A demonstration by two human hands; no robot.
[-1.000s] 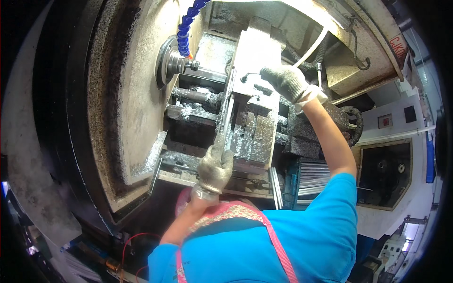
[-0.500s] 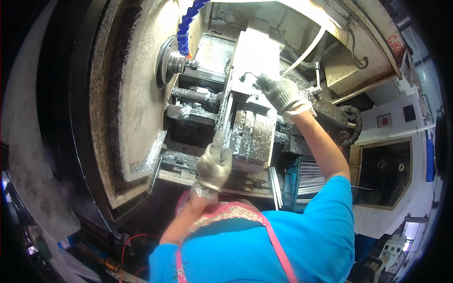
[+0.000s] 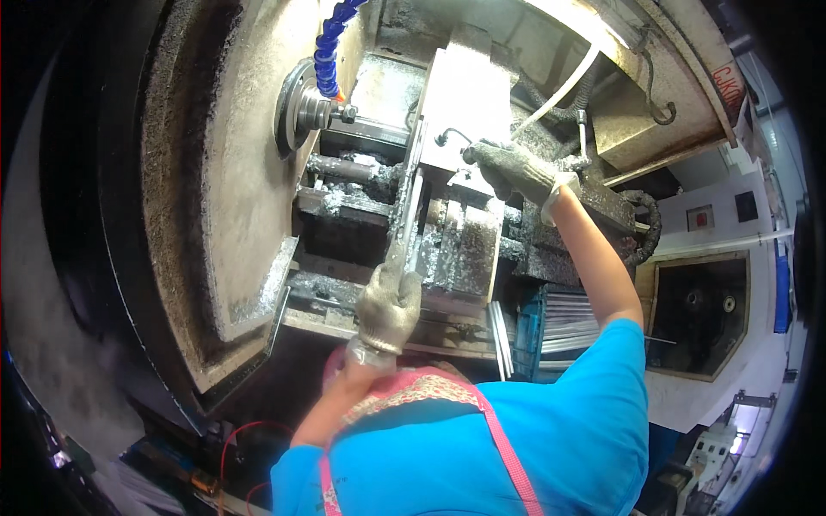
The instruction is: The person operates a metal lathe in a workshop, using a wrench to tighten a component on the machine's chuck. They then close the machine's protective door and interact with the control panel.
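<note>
My left hand (image 3: 389, 305), in a grey-white knit glove, is closed around the near end of a slim silvery metal rod (image 3: 416, 206). The rod lies lengthwise against the chip-covered edge of the lathe's tool slide (image 3: 465, 249). Farther right, my gloved right hand (image 3: 520, 172) has its fingers curled at the free end of a bent black hex key (image 3: 453, 132). The key stands at the brightly lit top of the slide; the fingertips partly hide their contact with it. Left of the slide, the round spindle chuck (image 3: 301, 112) has a small bolt-like piece at its front.
A blue segmented coolant hose (image 3: 327, 52) hangs over the chuck. Metal chips cover the guide rails (image 3: 344, 202). A blue crate (image 3: 531, 331) of several silvery rods stands by my right elbow, with a few loose rods (image 3: 501, 340) beside it. A pale hose (image 3: 559, 90) crosses behind my right hand.
My right hand has shifted slightly right and nearer, its wrist turning so that the hand lies flatter. The left hand stays on the rod. The whole view has tilted slightly.
</note>
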